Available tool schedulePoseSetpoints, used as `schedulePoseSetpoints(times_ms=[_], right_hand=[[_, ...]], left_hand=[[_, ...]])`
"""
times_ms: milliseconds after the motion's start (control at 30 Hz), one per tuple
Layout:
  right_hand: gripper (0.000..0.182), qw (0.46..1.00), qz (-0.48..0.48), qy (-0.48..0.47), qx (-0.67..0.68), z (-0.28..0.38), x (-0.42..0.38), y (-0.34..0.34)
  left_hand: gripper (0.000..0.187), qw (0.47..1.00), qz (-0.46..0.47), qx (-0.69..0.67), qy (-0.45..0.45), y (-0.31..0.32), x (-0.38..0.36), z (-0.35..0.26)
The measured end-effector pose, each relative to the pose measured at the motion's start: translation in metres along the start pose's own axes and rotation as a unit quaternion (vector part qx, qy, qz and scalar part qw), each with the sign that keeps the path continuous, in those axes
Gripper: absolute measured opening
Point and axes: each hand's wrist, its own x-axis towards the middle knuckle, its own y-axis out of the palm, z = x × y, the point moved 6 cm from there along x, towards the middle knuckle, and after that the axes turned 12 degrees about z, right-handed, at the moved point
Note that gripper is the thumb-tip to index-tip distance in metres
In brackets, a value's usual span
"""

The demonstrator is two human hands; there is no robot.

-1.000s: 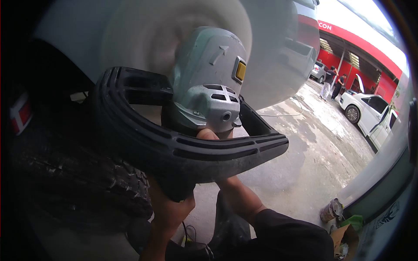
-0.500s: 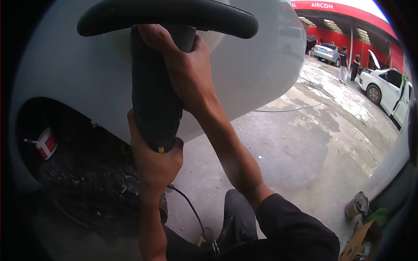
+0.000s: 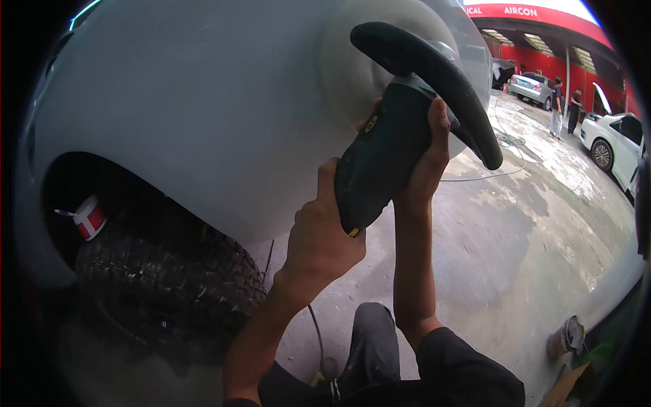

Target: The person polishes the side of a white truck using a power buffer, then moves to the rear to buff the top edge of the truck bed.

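Note:
A dark electric polisher (image 3: 381, 152) is held up against the rounded pale grey car panel (image 3: 217, 129). Behind its curved black handle (image 3: 434, 74), the pale round pad (image 3: 346, 54) looks blurred and lies on the panel. My left hand (image 3: 322, 237) is wrapped around the rear end of the polisher. Higher up, my right hand (image 3: 427, 159) grips the body just below the head, thumb on the near side and some fingers hidden behind. The machine leans with its head to the upper right.
A black cord (image 3: 316, 332) hangs below my left arm. The treaded tyre (image 3: 169, 278) sits in the wheel arch, with a red-and-white tub (image 3: 89, 218) on top. A paint can (image 3: 566, 337) stands at lower right. Two people and parked cars are in the background; a hose (image 3: 485, 178) crosses the ground.
Both hands have carried the polisher to the right across the panel. It has turned from nearly upright to a rightward slant, and its curved handle now slopes down to the right.

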Motion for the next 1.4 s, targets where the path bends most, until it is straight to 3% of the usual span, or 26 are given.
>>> schedulePoseSetpoints(times_ms=[200, 367, 433, 467, 500, 533, 600, 667, 767, 833, 900, 933, 1033, 1100, 1233, 1300, 1400], right_hand=[[0.063, 1.0, -0.009, 0.002, 0.005, 0.006, 0.0, 0.003], [0.057, 0.999, 0.042, 0.005, 0.005, -0.006, 0.02, 0.044], [0.056, 0.998, 0.043, -0.021, -0.048, -0.004, 0.029, 0.072], [0.057, 0.994, 0.042, -0.039, -0.096, -0.006, 0.035, 0.088], [0.06, 0.987, 0.042, -0.057, -0.145, -0.003, 0.04, 0.097], [0.077, 0.985, 0.083, 0.026, -0.147, 0.002, 0.045, 0.101], [0.092, 0.98, 0.094, 0.079, -0.157, 0.011, 0.05, 0.11], [0.086, 0.982, 0.123, 0.036, -0.141, 0.043, 0.042, 0.119], [0.076, 0.984, 0.167, -0.011, -0.058, 0.029, 0.063, 0.083], [0.074, 0.993, 0.076, 0.001, -0.087, 0.022, 0.073, 0.061], [0.071, 0.99, 0.129, -0.05, 0.014, 0.042, 0.068, 0.036], [0.071, 0.969, 0.22, -0.041, 0.105, 0.058, 0.055, 0.017], [0.068, 0.999, 0.027, -0.011, 0.032, 0.047, 0.053, -0.022], [0.061, 0.999, 0.02, -0.029, 0.022, 0.041, 0.043, -0.068], [0.065, 0.996, -0.077, -0.028, 0.028, 0.046, 0.011, -0.13], [0.059, 0.992, -0.118, -0.029, 0.018, 0.047, -0.012, -0.145], [0.064, 0.986, -0.162, -0.031, 0.036, 0.025, -0.045, -0.158]], left_hand=[[0.09, 1.0, 0.003, 0.015, 0.014, -0.004, 0.002, -0.002], [0.087, 0.992, -0.093, 0.009, 0.084, -0.039, -0.014, -0.001], [0.084, 0.978, -0.146, 0.05, 0.139, -0.054, -0.021, -0.003], [0.082, 0.98, -0.153, 0.042, 0.123, -0.06, -0.023, 0.0], [0.08, 0.981, -0.161, 0.034, 0.107, -0.067, -0.025, 0.001], [0.079, 0.981, -0.168, 0.028, 0.096, -0.072, -0.025, 0.0], [0.078, 0.98, -0.183, 0.016, 0.071, -0.08, -0.022, -0.001], [0.077, 0.983, -0.177, -0.006, 0.055, -0.082, -0.014, 0.0], [0.077, 0.983, -0.165, 0.026, 0.081, -0.071, -0.002, -0.018], [0.078, 0.978, -0.157, 0.068, 0.117, -0.056, 0.009, -0.031], [0.08, 0.971, -0.148, 0.11, 0.153, -0.036, 0.02, -0.037], [0.079, 0.98, -0.117, 0.087, 0.136, -0.024, 0.027, -0.039], [0.076, 0.995, -0.031, 0.051, 0.084, 0.012, 0.047, -0.051], [0.073, 0.996, 0.02, 0.071, 0.043, 0.033, 0.059, -0.059], [0.072, 0.988, 0.103, 0.115, 0.028, 0.078, 0.073, -0.061], [0.073, 0.979, 0.148, 0.139, 0.002, 0.096, 0.074, -0.054], [0.075, 0.973, 0.164, 0.161, -0.003, 0.109, 0.063, -0.033]])
